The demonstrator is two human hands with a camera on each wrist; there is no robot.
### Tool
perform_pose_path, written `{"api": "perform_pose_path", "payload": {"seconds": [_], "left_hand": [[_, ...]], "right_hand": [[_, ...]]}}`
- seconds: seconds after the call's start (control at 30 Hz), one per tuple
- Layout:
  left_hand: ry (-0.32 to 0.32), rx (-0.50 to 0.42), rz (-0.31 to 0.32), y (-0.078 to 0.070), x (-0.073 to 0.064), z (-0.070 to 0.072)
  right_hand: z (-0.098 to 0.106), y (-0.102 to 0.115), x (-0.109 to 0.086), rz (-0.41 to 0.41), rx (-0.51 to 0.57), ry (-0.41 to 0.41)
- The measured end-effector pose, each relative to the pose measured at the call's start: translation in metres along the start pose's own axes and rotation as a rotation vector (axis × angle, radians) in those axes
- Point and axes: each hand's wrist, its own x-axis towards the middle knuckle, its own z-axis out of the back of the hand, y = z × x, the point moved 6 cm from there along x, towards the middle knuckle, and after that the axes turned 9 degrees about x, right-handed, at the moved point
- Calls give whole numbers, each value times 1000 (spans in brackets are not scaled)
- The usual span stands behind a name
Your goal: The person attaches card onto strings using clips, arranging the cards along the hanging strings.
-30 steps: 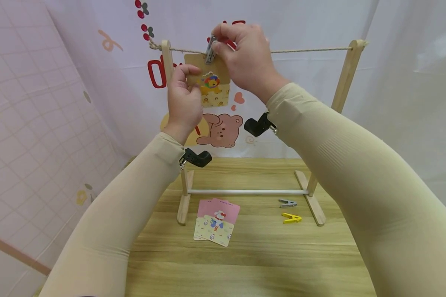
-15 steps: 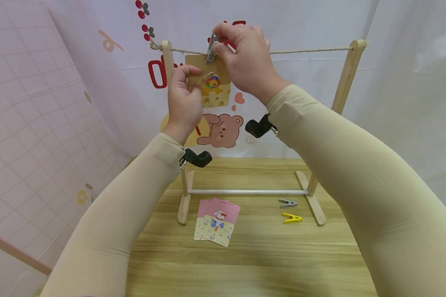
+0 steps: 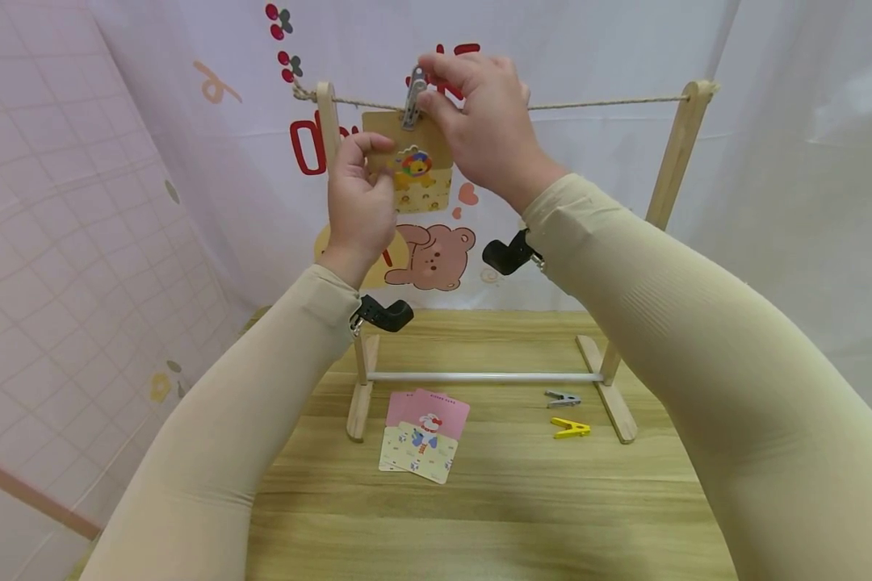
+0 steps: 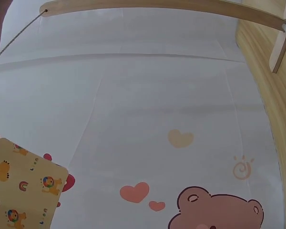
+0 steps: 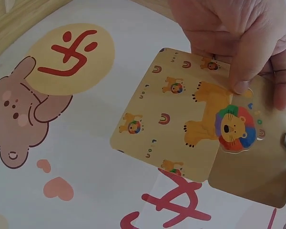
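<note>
A lion card (image 3: 429,190), brown above and cream below, hangs at the rope (image 3: 603,102) near the rack's left post. My left hand (image 3: 363,202) holds the card by its left side; the right wrist view shows its thumb lying on the card's (image 5: 171,117) front. At the card's top edge, my right hand (image 3: 487,121) pinches the handles of a grey clothespin (image 3: 412,105), whose lower end lies over rope and card. Whether its tips are fully closed cannot be told. Only a lower corner of the card (image 4: 26,186) enters the left wrist view.
Pink-and-cream rabbit cards (image 3: 425,436) lie overlapping on the wooden table (image 3: 494,516). Toward the right foot of the rack lie another grey clothespin (image 3: 563,399) and a yellow clothespin (image 3: 570,428). A white rod (image 3: 480,377) joins the wooden posts (image 3: 672,161) low down. Behind hangs a printed cloth.
Both hands keep their hold. The right hand, clothespin and card sit very slightly lower in the head view, as does the whole scene a little; the clothespin is turned slightly more toward the camera.
</note>
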Motion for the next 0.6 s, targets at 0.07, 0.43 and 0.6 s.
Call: {"api": "perform_pose_path", "payload": {"seconds": [0.07,0.43,0.6], "left_hand": [[1,3,-2,0,0,0],[-6,-22,16,1,0,0],[-10,-56,36,1,1,1]], "right_hand": [[0,-2,-1,-3,-6,-4],[6,-7,-10,77,2,-45],[7,-12,-18,142,10,-60]]}}
